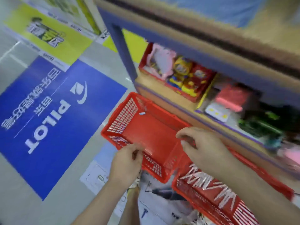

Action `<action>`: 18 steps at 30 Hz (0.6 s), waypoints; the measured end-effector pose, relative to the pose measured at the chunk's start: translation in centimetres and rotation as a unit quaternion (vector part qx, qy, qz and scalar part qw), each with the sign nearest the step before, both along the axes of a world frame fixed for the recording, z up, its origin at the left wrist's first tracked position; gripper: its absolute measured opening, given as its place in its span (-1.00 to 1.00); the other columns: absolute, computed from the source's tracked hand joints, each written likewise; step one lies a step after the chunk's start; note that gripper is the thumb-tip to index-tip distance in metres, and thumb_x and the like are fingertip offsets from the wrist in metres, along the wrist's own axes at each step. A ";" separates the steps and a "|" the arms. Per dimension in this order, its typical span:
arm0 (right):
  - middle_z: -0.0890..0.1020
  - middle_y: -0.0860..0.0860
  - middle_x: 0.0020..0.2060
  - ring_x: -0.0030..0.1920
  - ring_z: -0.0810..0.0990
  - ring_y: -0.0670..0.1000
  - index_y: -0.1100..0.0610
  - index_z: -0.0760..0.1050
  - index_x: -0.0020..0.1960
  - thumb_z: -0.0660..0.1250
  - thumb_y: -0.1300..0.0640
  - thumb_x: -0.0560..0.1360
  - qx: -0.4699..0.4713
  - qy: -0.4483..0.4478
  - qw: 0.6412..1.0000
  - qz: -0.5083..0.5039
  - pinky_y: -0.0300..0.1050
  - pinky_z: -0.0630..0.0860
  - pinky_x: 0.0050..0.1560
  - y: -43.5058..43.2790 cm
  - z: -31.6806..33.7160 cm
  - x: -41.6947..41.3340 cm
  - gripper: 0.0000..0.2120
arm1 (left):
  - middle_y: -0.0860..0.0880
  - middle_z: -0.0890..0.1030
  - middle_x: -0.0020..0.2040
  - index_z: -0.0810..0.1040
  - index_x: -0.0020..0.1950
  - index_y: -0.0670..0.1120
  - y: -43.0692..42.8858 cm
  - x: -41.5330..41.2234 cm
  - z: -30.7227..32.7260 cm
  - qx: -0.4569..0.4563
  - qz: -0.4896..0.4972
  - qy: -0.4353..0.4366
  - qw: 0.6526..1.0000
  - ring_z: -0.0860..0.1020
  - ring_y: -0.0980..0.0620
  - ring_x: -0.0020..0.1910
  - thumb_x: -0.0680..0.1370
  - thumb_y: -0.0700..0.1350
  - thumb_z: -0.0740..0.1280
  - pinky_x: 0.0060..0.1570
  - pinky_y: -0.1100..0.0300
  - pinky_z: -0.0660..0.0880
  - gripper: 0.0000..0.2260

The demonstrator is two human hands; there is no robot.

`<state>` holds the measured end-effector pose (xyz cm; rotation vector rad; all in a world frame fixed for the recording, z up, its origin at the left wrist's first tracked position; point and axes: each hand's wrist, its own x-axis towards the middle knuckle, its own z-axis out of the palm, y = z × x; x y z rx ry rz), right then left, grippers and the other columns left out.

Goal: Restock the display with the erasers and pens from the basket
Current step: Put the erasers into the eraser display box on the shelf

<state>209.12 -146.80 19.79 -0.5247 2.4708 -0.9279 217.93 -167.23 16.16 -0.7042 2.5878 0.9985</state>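
A red plastic basket [129, 117] sits low in front of the display shelf [178, 109]; it holds one small white and blue item [142, 113], possibly an eraser, near its far side. My left hand [125, 161] pinches the basket's near rim. My right hand [201, 145] rests on the right rim with fingers curled over it. A second red basket [203, 197] at lower right holds several white pens [209, 181]. The view is blurred.
The shelf carries a red box of colourful packets [183, 75], a pink and white box [227, 101] and dark green goods [263, 125]. A blue PILOT floor sticker [48, 114] and a yellow-green one [48, 33] lie on the grey floor at left.
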 end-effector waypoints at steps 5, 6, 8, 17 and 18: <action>0.64 -0.02 -0.02 -0.04 0.61 0.01 0.07 0.58 0.09 0.38 0.29 0.41 0.027 -0.023 0.999 -0.035 -0.07 0.49 0.12 -7.2 -16.3 -1.8 -0.72 | -0.05 0.65 -0.09 0.63 -0.06 -0.08 -7.4 -3.7 -15.3 -0.059 -0.064 -0.025 0.996 0.58 -0.08 -0.06 0.49 -0.18 0.20 -0.04 0.04 0.48 -0.79; 0.65 -0.01 -0.01 -0.04 0.61 0.02 0.06 0.57 0.10 0.39 0.27 0.42 0.034 -0.025 0.998 -0.052 -0.08 0.49 0.11 -8.3 -19.6 -2.3 -0.72 | -0.09 0.64 -0.06 0.63 -0.02 -0.09 -8.6 -5.0 -18.6 -0.069 -0.083 -0.024 0.994 0.57 -0.11 -0.02 0.47 -0.17 0.18 0.00 0.03 0.47 -0.76; 0.65 -0.01 0.02 -0.03 0.62 0.02 0.07 0.56 0.13 0.39 0.20 0.46 0.037 -0.022 0.996 -0.080 -0.13 0.45 0.07 -10.3 -26.2 -3.2 -0.75 | -0.15 0.60 0.04 0.61 0.10 -0.13 -10.6 -7.8 -25.2 -0.074 -0.115 -0.013 0.991 0.55 -0.15 0.06 0.48 -0.17 0.20 0.09 0.03 0.45 -0.73; 0.63 -0.01 -0.06 -0.15 0.58 -0.06 0.05 0.55 0.07 0.34 0.24 0.50 -0.032 -0.065 0.969 -0.237 -0.29 0.50 -0.02 -16.5 -48.4 -7.4 -0.82 | -0.16 0.42 0.27 0.36 0.32 -0.17 -13.4 -20.3 -48.9 -0.125 -0.214 0.009 0.969 0.46 -0.23 0.18 0.46 -0.23 0.28 0.18 -0.05 0.39 -0.58; 0.62 -0.03 -0.09 -0.13 0.60 -0.02 -0.03 0.54 0.02 0.34 0.24 0.50 -0.049 -0.076 0.962 -0.257 -0.10 0.57 0.02 -16.9 -49.7 -7.7 -0.81 | -0.17 0.41 0.28 0.35 0.31 -0.18 -13.3 -21.1 -50.0 -0.139 -0.219 0.012 0.966 0.45 -0.23 0.18 0.47 -0.25 0.27 0.18 -0.06 0.40 -0.60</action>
